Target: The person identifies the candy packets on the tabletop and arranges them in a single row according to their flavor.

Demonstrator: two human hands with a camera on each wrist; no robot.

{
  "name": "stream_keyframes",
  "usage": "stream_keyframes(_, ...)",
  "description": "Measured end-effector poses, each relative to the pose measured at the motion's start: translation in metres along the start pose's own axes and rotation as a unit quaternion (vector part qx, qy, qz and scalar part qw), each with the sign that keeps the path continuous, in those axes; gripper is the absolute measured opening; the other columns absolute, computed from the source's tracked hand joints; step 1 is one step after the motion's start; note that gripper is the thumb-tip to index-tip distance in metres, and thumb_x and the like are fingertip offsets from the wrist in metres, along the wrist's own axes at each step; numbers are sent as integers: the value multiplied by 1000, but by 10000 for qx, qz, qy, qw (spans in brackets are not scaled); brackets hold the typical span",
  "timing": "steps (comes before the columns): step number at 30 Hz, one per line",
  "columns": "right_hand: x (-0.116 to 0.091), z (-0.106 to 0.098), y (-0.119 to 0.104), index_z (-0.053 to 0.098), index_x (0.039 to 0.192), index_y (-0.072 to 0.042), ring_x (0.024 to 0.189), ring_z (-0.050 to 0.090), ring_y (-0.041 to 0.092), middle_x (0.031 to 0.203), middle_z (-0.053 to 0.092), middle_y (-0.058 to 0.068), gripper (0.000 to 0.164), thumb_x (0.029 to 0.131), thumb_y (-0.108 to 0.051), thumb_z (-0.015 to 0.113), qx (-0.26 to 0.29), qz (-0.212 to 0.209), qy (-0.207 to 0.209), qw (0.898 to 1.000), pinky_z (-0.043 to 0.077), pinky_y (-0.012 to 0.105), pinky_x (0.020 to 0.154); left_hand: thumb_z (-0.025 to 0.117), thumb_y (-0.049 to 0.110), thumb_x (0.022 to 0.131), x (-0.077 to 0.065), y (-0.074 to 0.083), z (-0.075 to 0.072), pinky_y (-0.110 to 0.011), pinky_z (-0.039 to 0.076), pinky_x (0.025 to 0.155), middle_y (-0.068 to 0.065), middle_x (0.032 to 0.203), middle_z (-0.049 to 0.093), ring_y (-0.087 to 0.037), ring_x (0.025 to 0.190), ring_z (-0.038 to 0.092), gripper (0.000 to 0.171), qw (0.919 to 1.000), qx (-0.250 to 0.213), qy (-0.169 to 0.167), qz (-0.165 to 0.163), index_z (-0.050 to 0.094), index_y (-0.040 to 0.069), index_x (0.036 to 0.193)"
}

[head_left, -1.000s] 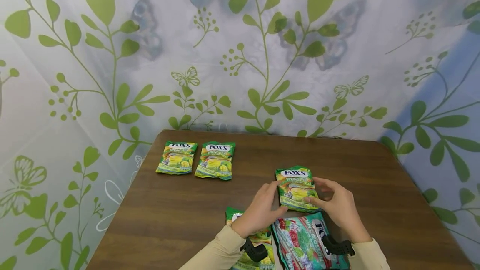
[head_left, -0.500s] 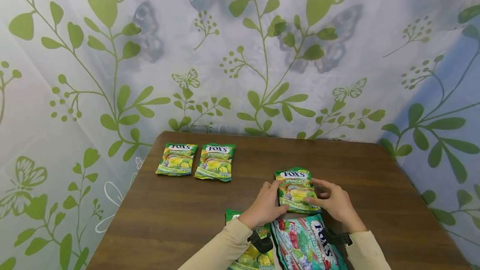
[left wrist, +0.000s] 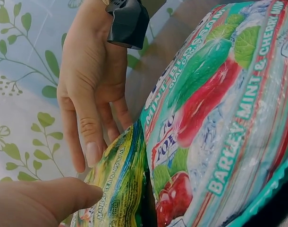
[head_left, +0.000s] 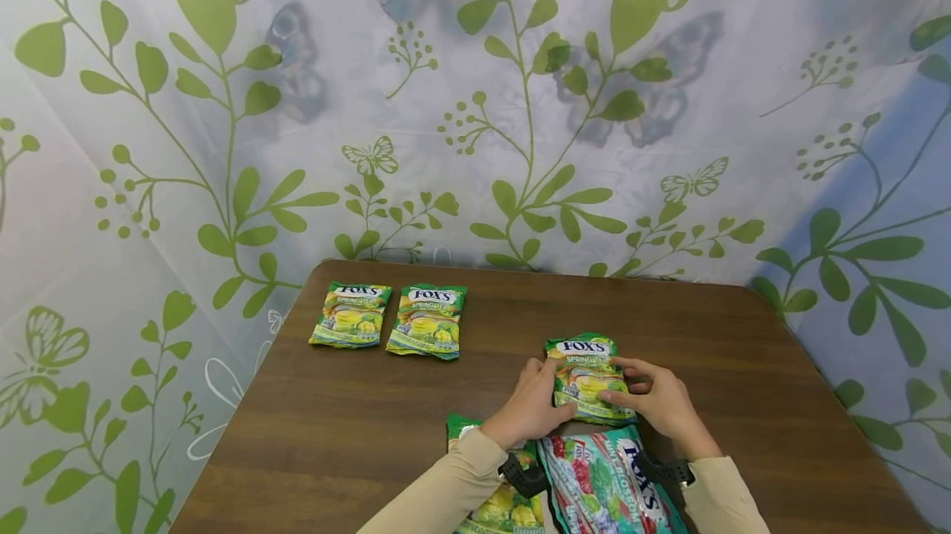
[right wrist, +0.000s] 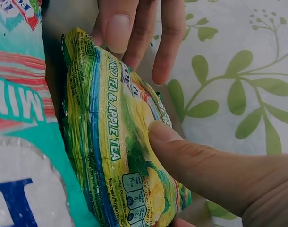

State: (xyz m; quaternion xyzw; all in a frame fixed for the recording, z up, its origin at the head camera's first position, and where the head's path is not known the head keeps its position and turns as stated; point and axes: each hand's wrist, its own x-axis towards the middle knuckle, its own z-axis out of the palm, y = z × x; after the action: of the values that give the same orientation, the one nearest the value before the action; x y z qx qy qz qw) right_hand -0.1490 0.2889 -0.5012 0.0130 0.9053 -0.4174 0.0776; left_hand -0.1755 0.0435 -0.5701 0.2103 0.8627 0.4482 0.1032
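Observation:
A green candy bag [head_left: 587,377] marked Fox's Spring Tea lies on the table, label up, between the two hands. Along its left edge rests my left hand [head_left: 527,406], its fingers fairly straight and its thumb at the lower left corner. My right hand [head_left: 661,402] pinches the right side, thumb on the front face; in the right wrist view this thumb [right wrist: 182,146] presses on the printed wrapper [right wrist: 130,132]. Just below, a larger teal candy bag [head_left: 602,476] lies at a slant. Another green bag [head_left: 505,509] is partly hidden under my left forearm.
Two more green candy bags, one at the far left [head_left: 351,315] and one beside it [head_left: 427,321], lie side by side near the back edge of the brown wooden table [head_left: 334,418]. Behind the table hangs a leaf-patterned cloth [head_left: 446,63].
The right fingers have shifted slightly inward along the bag's right edge. Otherwise the hands and the bag stay almost in place; the head view has tilted a little.

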Motion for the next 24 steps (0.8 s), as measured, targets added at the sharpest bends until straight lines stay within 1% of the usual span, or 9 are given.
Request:
stream_keyframes(2,0,0,-1,62,154,-5,123,65,51,146,60,30,70,97,-37,88,31,14,-1,10000,61,57,92,77,34,104,-5,11,-7,-39,50,88,-10,128,46,-19,109,47,69,9999,-120,-16,38,46,11,161)
stream_keyframes(4,0,1,-1,62,154,-5,123,65,50,147,60,31,70,97,-37,88,45,20,1,10000,61,57,92,75,33,105,-8,15,-9,-39,49,85,-10,126,45,-20,107,47,66,9999,-100,25,109,47,9,160)
stream_keyframes(5,0,1,-1,63,153,-4,123,65,50,147,60,31,70,97,-37,88,50,26,3,10000,61,57,92,75,30,105,-11,22,-13,-39,49,86,-12,126,45,-21,106,46,65,9999,-132,16,91,48,6,159)
stream_keyframes(7,1,2,-1,63,153,-3,122,65,50,147,60,32,70,96,-37,88,46,33,15,10000,61,56,91,74,26,106,-16,37,-22,-40,48,87,-13,126,44,-22,105,46,62,9998,-197,-61,-39,48,3,158)
stream_keyframes(9,2,3,-1,64,152,-4,121,66,50,146,60,33,70,96,-37,89,22,50,35,10000,61,56,90,73,23,107,-18,45,-26,-39,47,85,-12,126,44,-22,104,45,61,9997,-190,-101,-145,49,1,158)
stream_keyframes(10,2,3,-1,65,151,-4,121,66,50,146,60,33,69,95,-36,89,18,60,42,10000,61,56,90,75,20,105,-20,51,-30,-38,46,86,-11,125,43,-22,103,45,61,9992,-285,-157,-238,49,1,158)
stream_keyframes(13,3,4,0,65,151,-4,120,66,49,144,61,33,70,94,-36,90,-3,43,55,10000,62,56,89,75,19,105,-20,55,-30,-36,47,85,-9,123,42,-21,101,47,61,9993,-215,-130,-294,50,1,157)
stream_keyframes(19,4,6,1,66,150,-4,120,67,49,143,62,32,69,94,-35,91,18,-23,74,10000,62,56,89,78,15,102,-18,55,-29,-37,50,89,-11,122,42,-23,104,51,60,9998,-10,59,-173,53,-2,154)
stream_keyframes(24,2,6,0,66,149,-1,117,69,48,141,62,33,69,93,-32,92,-30,-34,141,9999,64,52,86,80,12,100,-17,54,-27,-38,51,93,-11,125,44,-25,110,53,61,9996,-142,166,-164,54,-2,154)
